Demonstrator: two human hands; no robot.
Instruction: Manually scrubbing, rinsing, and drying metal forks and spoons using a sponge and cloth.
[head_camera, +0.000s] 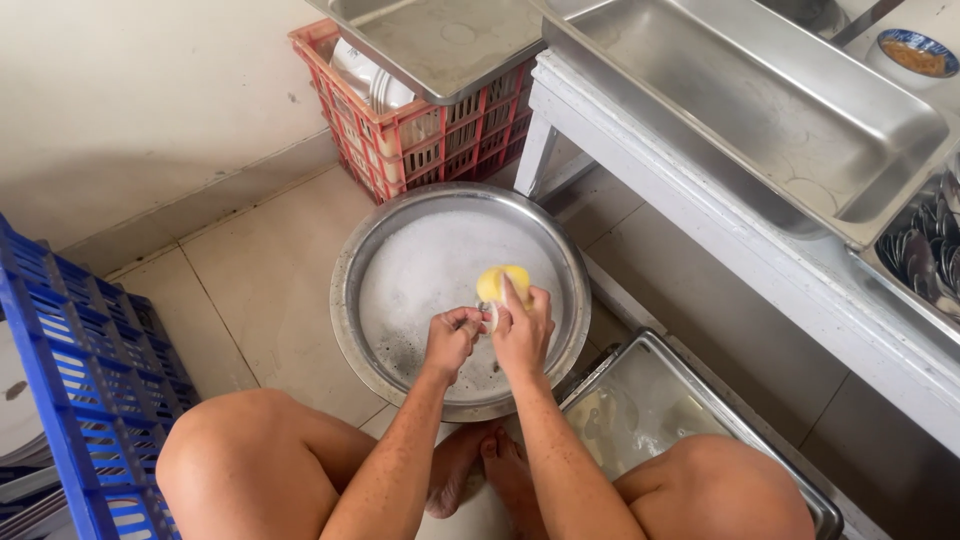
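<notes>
I squat over a round metal basin (355, 270) full of soapy, foamy water on the tiled floor. My right hand (523, 330) grips a yellow sponge (497, 283) and presses it against a small item pinched in my left hand (453, 335). That item is mostly hidden between the two hands; I cannot tell what it is. Both hands hover above the near right part of the basin.
A rectangular metal tray of water (640, 400) sits by my right knee. A red crate of plates (420, 140) carries a metal tray (440, 40). A blue crate (70, 360) stands left. A white table (720, 220) holds a steel pan (760, 100) and spoons (925, 255).
</notes>
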